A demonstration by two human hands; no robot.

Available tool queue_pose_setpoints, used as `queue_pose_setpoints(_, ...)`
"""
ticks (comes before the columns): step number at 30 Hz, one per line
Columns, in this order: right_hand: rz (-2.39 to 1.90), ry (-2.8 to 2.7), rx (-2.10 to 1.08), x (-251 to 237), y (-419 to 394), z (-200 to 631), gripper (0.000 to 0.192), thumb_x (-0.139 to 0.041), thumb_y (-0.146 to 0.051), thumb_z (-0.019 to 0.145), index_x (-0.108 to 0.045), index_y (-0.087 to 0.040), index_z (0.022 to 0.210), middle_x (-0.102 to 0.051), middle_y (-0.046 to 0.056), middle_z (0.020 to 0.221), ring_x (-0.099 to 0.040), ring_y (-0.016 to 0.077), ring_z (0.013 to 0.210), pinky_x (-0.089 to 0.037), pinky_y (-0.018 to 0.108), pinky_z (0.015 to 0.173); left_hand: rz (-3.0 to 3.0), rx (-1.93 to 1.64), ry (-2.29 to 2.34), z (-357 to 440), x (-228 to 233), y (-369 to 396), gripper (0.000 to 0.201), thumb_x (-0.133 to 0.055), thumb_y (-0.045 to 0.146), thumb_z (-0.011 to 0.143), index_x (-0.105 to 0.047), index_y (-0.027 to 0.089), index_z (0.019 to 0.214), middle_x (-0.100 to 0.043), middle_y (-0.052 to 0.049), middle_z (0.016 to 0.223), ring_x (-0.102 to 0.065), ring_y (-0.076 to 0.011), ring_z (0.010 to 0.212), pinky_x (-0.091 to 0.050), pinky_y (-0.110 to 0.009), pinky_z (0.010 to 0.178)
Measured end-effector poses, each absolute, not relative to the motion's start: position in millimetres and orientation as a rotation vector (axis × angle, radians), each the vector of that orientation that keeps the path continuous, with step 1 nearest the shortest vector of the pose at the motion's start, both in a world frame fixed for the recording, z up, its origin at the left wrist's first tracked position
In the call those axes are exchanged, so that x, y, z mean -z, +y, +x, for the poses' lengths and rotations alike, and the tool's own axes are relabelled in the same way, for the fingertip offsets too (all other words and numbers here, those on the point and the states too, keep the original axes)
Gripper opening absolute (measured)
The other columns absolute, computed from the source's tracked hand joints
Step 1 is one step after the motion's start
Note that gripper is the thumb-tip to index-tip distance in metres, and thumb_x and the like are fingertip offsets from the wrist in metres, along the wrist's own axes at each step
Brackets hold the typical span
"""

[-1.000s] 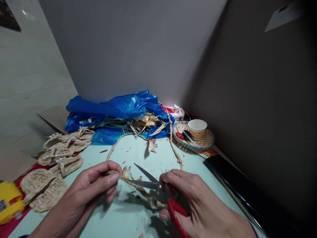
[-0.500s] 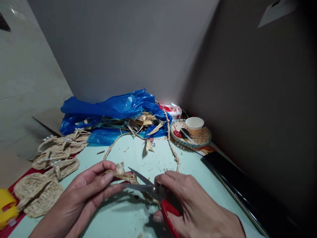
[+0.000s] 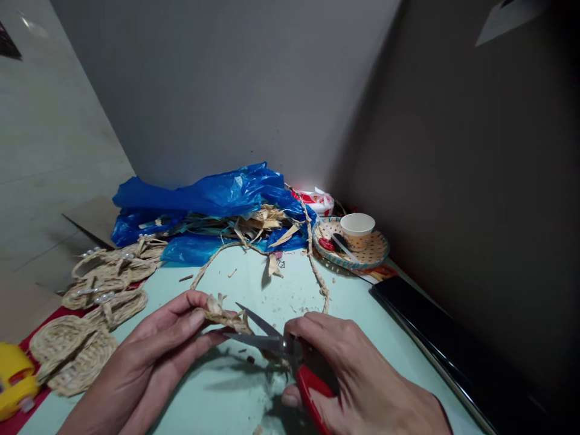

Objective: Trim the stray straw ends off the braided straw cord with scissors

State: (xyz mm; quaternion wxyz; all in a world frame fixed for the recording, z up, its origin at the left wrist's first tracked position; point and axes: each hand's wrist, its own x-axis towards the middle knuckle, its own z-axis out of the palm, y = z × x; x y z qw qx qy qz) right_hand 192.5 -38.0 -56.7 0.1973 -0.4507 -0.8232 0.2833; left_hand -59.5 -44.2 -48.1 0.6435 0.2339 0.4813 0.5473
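Nearest, the right hand (image 3: pixel 357 380) has its grip closed around the red-handled steel scissors (image 3: pixel 290 356), blades parted, while the left hand (image 3: pixel 158 344) pinches the frayed end of a tan braided straw cord (image 3: pixel 224 317) between thumb and fingers, just above the pale green desk (image 3: pixel 235 393). The cord's end lies between the parted blades. Farther back lie woven straw sandals (image 3: pixel 90 314), a crumpled blue plastic bag (image 3: pixel 203 202) and a paper cup (image 3: pixel 357 226) on a woven tray (image 3: pixel 376 254).
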Motion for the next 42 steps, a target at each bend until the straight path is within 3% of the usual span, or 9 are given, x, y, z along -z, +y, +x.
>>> queue_pose_setpoints(6,-1.193,-2.312,-0.677,54.8,-45.7,195.7,0.014,-0.069,-0.033,0.084,-0.062,-0.025,0.092,-0.065,0.001,0.08,-0.057,0.0178,0.07,-0.043,0.027,0.067,0.493,-1.327,1.154,-55.4,43.6,-43.7,0.044,-0.098,0.013,0.049,-0.072,0.021,0.085,-0.077,-0.004,0.086,-0.076,-0.0252,0.083,-0.066,-0.032,0.076)
queue_pose_setpoints(10,-1.179,-2.366,-0.679,51.9,-46.2,197.1,0.011,-0.068,-0.029,0.084,-0.059,-0.023,0.081,-0.062,-0.001,0.074,-0.053,0.0145,0.064,-0.039,0.025,0.062,0.507,-1.337,1.174,-54.1,41.4,-41.8,0.046,-0.1,0.018,0.046,-0.072,0.021,0.083,-0.077,-0.006,0.082,-0.076,-0.0262,0.082,-0.066,-0.031,0.071)
queue_pose_setpoints(14,-1.256,-2.388,-0.755,50.2,-42.5,196.9,0.01,-0.065,-0.028,0.083,-0.057,-0.022,0.08,-0.061,0.0,0.075,-0.048,0.0142,0.061,-0.036,0.026,0.06,0.513,-1.36,1.22,-54.2,40.7,-42.6,0.051,-0.102,0.021,0.039,-0.072,0.021,0.08,-0.076,-0.005,0.078,-0.074,-0.0217,0.071,-0.065,-0.026,0.062)
queue_pose_setpoints(20,-1.244,-2.415,-0.806,49.1,-40.8,196.4,0.013,-0.066,-0.029,0.082,-0.056,-0.022,0.079,-0.059,-0.001,0.073,-0.046,0.0139,0.061,-0.033,0.026,0.059,0.64,-1.297,1.182,-54.4,46.2,-45.2,0.036,-0.097,0.027,0.057,-0.072,0.024,0.083,-0.076,-0.003,0.081,-0.074,-0.023,0.081,-0.065,-0.027,0.071)
queue_pose_setpoints(24,-1.281,-2.433,-0.797,47.6,-42.3,196.2,0.011,-0.066,-0.029,0.082,-0.058,-0.022,0.081,-0.06,0.0,0.075,-0.047,0.0143,0.063,-0.034,0.027,0.062,0.68,-1.233,1.118,-54.8,49.1,-45.7,0.027,-0.093,0.026,0.066,-0.073,0.026,0.084,-0.076,-0.002,0.075,-0.071,-0.0163,0.072,-0.062,-0.018,0.065)
queue_pose_setpoints(30,-1.236,-2.438,-0.82,47.0,-43.1,197.7,0.018,-0.067,-0.03,0.083,-0.052,-0.022,0.076,-0.055,-0.002,0.07,-0.042,0.0121,0.057,-0.031,0.025,0.056,0.683,-1.236,1.115,-57.4,50.6,-46.9,0.025,-0.092,0.029,0.068,-0.073,0.026,0.083,-0.077,-0.002,0.079,-0.069,-0.0166,0.078,-0.061,-0.018,0.069)
queue_pose_setpoints(34,-1.22,-2.46,-0.771,48.7,-43.0,197.8,0.015,-0.066,-0.033,0.085,-0.056,-0.022,0.08,-0.059,-0.002,0.072,-0.047,0.0132,0.061,-0.033,0.025,0.059,0.732,-1.207,1.109,-55.7,48.8,-47.8,0.02,-0.089,0.028,0.073,-0.073,0.026,0.084,-0.076,0.0,0.077,-0.068,-0.0134,0.073,-0.06,-0.015,0.067)
queue_pose_setpoints(42,-1.173,-2.554,-0.737,48.4,-41.2,198.1,0.012,-0.057,-0.03,0.092,-0.055,-0.02,0.085,-0.06,0.002,0.076,-0.047,0.0155,0.061,-0.035,0.027,0.059,0.804,-1.225,1.093,-52.0,43.9,-47.2,0.02,-0.091,0.026,0.069,-0.073,0.025,0.078,-0.077,-0.003,0.073,-0.069,-0.0169,0.071,-0.059,-0.019,0.065)
